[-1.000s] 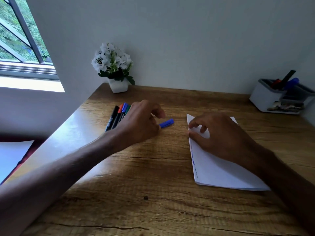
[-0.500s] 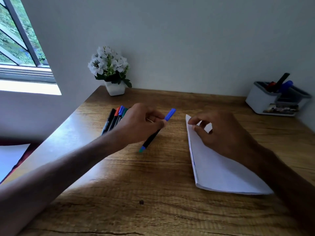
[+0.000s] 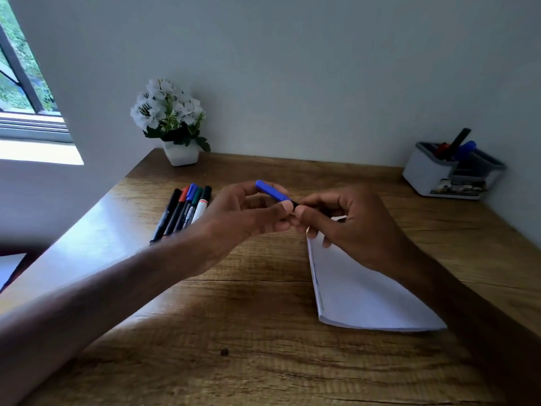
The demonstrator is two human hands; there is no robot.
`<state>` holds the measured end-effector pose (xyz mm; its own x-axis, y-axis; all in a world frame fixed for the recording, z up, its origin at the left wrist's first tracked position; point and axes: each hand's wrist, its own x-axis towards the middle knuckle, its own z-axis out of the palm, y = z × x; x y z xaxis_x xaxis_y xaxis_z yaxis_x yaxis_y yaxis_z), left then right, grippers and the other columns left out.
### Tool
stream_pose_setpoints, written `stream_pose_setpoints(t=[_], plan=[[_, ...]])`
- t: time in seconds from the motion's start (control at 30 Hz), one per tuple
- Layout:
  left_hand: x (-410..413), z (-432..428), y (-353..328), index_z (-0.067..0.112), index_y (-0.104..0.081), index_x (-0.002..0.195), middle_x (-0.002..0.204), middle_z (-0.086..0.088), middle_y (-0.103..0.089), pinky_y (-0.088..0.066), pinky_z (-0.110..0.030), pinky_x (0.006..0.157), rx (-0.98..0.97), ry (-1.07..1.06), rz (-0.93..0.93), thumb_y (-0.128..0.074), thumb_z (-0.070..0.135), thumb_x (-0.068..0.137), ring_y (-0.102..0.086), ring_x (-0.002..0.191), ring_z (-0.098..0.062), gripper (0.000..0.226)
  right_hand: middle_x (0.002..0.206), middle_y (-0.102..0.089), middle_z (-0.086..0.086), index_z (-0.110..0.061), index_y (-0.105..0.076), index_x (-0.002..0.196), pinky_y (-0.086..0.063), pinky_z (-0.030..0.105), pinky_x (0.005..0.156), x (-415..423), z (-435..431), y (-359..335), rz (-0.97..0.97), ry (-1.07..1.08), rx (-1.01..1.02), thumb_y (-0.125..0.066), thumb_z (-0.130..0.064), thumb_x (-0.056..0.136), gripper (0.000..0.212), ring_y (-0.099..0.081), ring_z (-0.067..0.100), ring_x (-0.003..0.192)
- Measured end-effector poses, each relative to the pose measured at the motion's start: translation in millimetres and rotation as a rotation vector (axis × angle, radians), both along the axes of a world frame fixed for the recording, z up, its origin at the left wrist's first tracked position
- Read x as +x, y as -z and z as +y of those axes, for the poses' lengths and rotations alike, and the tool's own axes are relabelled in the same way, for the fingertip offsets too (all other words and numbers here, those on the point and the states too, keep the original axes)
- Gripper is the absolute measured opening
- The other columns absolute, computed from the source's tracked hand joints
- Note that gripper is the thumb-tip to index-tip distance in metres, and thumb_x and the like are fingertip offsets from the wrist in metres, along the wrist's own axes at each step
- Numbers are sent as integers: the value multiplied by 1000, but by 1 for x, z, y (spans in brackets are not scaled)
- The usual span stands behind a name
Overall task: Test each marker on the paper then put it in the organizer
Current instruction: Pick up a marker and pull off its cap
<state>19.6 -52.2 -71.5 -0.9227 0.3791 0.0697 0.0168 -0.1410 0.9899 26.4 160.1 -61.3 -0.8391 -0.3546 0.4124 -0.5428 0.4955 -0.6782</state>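
Wooden table [image 3: 263,332] by grey wall. Blue-capped marker [image 3: 273,193], on the table a second ago, is now lifted; left hand [image 3: 243,215] pinches the cap end, right hand [image 3: 345,224] has left the paper [image 3: 366,291] to grip the barrel. Uncapping likely next. Organizer [image 3: 433,174] at two o'clock.

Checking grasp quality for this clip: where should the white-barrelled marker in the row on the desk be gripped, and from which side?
Probably mid-barrel on the white-barrelled marker, coming from above and its right. It lies flat at the right end of the marker row, so that side is open, while its left side is pressed against the green marker. The left hand hangs just to its right.
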Motion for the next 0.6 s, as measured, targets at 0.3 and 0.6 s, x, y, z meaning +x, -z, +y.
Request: stream_pose_setpoints(t=[0.3,0.6], plan=[[-3,1,3,8,-73,109,90,-11,-79,-62,-25,77,-175,-148,234,-73,15,86,-77,85,-23,24,84,-74,-18,-26,-79,99,-51,12,70,-6,18,-9,185,146,247,-79,-26,86,13,-68,-4,81],[6,11,16,14,-77,105,86,3,-80,-61,-24,69,-301,-170,424,-78,18,84,-78,75,-14,22,86,-75,-4,-19,-78,113,-48,28,61,-7,12,-2,283,-37,327,-75,-20,92,22,-65,11,72]])
